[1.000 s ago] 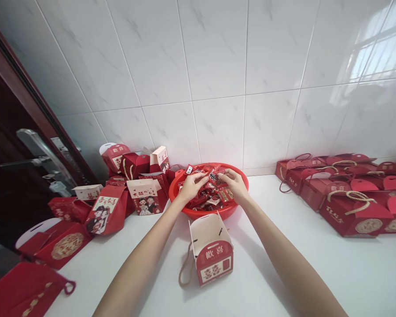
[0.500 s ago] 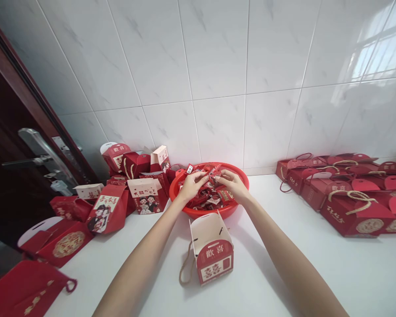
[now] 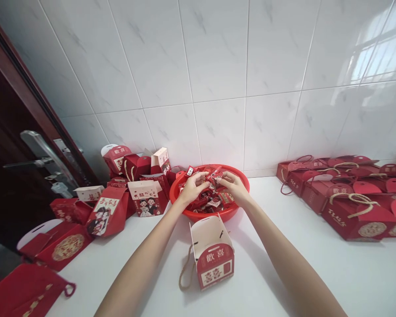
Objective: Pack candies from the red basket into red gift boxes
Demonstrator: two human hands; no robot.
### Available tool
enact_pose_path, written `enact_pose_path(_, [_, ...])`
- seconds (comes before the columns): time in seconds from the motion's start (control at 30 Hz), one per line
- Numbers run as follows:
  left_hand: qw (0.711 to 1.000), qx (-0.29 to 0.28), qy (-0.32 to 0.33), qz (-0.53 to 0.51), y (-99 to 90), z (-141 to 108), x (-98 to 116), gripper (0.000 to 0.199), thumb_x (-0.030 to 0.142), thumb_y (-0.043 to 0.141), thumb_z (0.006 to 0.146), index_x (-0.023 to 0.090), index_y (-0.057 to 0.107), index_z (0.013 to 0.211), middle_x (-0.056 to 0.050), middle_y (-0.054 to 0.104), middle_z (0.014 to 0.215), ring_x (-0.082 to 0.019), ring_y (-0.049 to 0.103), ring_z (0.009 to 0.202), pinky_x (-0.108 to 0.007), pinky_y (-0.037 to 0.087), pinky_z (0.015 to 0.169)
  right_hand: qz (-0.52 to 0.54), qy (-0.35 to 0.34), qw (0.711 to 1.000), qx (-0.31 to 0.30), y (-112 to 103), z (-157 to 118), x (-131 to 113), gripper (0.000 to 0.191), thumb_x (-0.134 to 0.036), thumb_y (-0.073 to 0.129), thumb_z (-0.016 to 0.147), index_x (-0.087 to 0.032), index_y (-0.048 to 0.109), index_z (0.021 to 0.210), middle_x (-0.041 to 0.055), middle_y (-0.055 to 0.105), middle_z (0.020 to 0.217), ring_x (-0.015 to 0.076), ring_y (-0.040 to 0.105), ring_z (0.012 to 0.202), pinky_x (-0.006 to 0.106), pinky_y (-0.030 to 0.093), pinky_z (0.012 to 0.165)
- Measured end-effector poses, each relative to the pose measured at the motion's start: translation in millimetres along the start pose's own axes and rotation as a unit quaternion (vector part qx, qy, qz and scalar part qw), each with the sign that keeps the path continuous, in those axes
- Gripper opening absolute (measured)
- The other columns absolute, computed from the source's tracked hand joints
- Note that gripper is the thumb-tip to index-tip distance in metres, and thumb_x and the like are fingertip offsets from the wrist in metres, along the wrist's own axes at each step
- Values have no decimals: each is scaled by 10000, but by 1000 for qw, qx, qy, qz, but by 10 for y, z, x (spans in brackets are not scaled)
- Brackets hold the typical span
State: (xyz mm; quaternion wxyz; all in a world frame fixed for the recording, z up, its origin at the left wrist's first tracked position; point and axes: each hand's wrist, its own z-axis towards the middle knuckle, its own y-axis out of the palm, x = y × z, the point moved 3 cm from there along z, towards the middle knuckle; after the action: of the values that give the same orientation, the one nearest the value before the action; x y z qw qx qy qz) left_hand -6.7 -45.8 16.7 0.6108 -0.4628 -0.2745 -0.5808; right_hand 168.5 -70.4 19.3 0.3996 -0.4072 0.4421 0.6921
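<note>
Both hands are over a red plastic basket (image 3: 176, 193) filled with red-wrapped candies (image 3: 214, 201). My right hand (image 3: 233, 186) is closed, its fingertips on a red candy wrapper (image 3: 215, 175) above the pile. My left hand (image 3: 194, 188) reaches in from the left, thumb and fingers curled at the candies; whatever lies between them is too small to make out. In front of the basket stands an open red-and-cream gift box (image 3: 214, 267), its flaps raised. A twisted rope handle (image 3: 184, 277) hangs from its left side.
Red gift boxes of various shapes (image 3: 108, 211) crowd the left side of the white table (image 3: 251, 281). Rows of red boxes with rope handles (image 3: 353, 215) fill the right. Behind is a tiled wall (image 3: 218, 132); a dark door with a metal handle (image 3: 36, 145) is at left.
The fingers of both hands have shifted slightly among the candies, the left thumb now lower and farther from its fingers. The gift box and basket stay in place.
</note>
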Motion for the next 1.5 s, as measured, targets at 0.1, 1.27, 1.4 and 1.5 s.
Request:
enact_pose_path(0.1, [1000,8,11,5,-1,11,12,430,430,766,740,153,694,1060,-98,732,1082,-242,682,999,-400,543,926,-3,0,1000,-10,10,-1,-7,349,-488,830,604,-215,655,735,16,702,780,193,653,744,319,552,670])
enact_pose_path(1.27, [984,-155,-63,59,145,-66,-105,474,273,843,617,186,658,1045,-51,747,870,-230,723,832,-320,568,728,-5,-71,982,177,-160,94,126,309,-381,776,610,-221,629,829,23,695,860,201,641,809,348,516,758])
enact_pose_path(1.4, [953,-217,-33,208,195,-92,-89,232,316,770,685,193,719,876,-51,754,832,-229,702,756,-291,527,659,-8,-68,978,196,-180,109,151,321,-382,774,611,-226,622,846,26,694,889,208,640,822,352,521,751])
enact_pose_path(1.5, [916,-217,-44,336,189,-93,-104,203,203,724,661,185,731,864,-68,753,856,-256,693,762,-299,503,656,1,-64,979,196,-179,112,163,330,-396,768,621,-226,615,859,26,692,889,210,646,811,353,530,732])
